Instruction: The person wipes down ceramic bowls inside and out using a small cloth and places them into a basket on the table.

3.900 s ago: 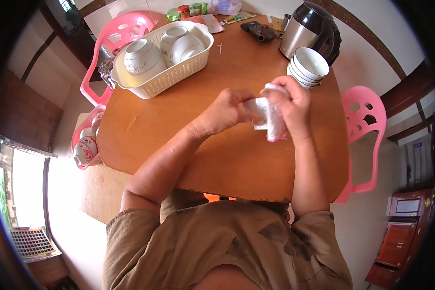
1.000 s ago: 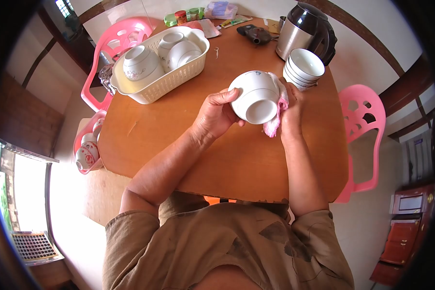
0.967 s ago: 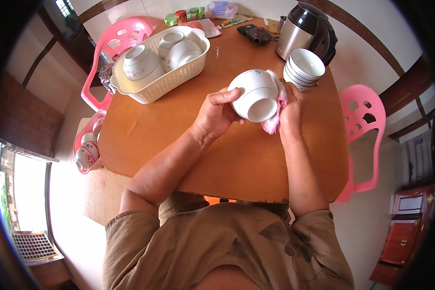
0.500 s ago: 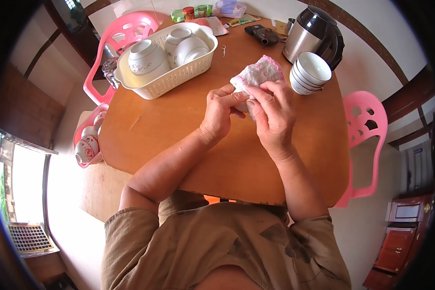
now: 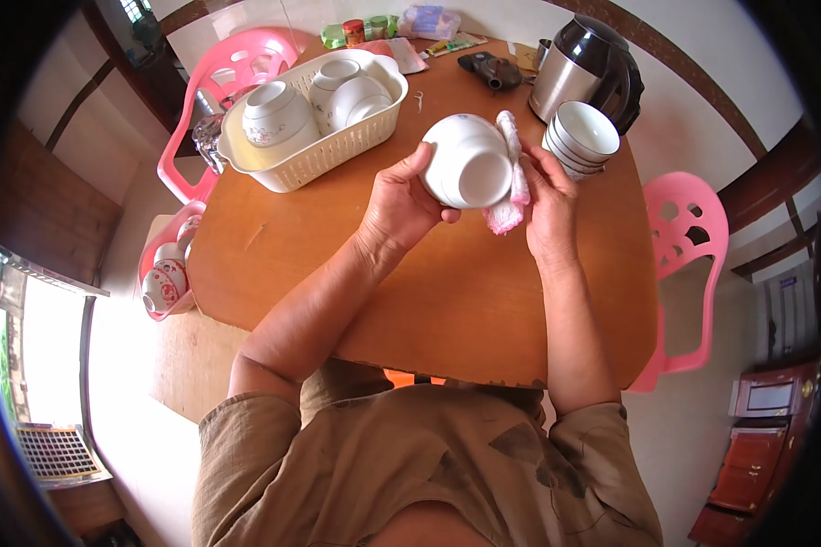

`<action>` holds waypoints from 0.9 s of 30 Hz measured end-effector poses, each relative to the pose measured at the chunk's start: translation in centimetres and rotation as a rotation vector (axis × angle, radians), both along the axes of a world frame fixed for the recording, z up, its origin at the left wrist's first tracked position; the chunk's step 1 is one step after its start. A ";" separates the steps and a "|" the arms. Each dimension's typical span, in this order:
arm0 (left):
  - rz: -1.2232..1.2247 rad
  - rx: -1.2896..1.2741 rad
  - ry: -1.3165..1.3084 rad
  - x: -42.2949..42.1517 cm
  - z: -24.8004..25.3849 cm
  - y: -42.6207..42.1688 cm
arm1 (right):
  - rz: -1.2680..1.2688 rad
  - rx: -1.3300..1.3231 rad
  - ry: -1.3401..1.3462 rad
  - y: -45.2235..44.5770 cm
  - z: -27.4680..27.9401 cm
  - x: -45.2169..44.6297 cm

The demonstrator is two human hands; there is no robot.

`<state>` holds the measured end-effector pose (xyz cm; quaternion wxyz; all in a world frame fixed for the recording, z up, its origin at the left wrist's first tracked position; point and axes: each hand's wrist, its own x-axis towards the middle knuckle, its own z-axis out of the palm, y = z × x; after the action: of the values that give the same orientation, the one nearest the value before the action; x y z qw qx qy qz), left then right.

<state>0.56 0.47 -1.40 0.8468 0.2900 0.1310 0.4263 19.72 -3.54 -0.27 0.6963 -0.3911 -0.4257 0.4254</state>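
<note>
A white bowl point(image 5: 461, 150) is held tilted above the table, its round foot turned toward me. My left hand point(image 5: 400, 196) grips its left side, thumb on the outer wall. Against the bowl's right rim my right hand point(image 5: 552, 205) presses a white cloth with pink edging point(image 5: 518, 182), its lower end hanging down. Just beyond my right hand stands a stack of several white bowls point(image 5: 586, 132). Left of my hands is a cream plastic basket point(image 5: 337, 150) holding several upturned bowls point(image 5: 278, 114).
The brown wooden table point(image 5: 429, 301) has a steel kettle point(image 5: 579, 68) at the back right. A dark object point(image 5: 493, 70), a red-lidded jar point(image 5: 353, 33) and packets lie along the back. Pink chairs point(image 5: 689, 264) flank the table; a pink basin point(image 5: 178, 305) with bowls is at left.
The bowl has been turned so its outside and foot now show. The cloth, earlier covering it between both hands, has shifted to the right rim, and my hands have moved apart.
</note>
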 end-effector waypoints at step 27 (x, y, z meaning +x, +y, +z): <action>0.238 0.024 0.276 1.2 -0.6 -0.8 | -0.469 0.647 -1.196 -2.2 -1.6 -4.6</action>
<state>1.73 -0.32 -2.00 0.7609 0.3384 0.2742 0.4809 15.12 -5.72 -1.83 0.4980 -0.4125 -0.7436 -0.1699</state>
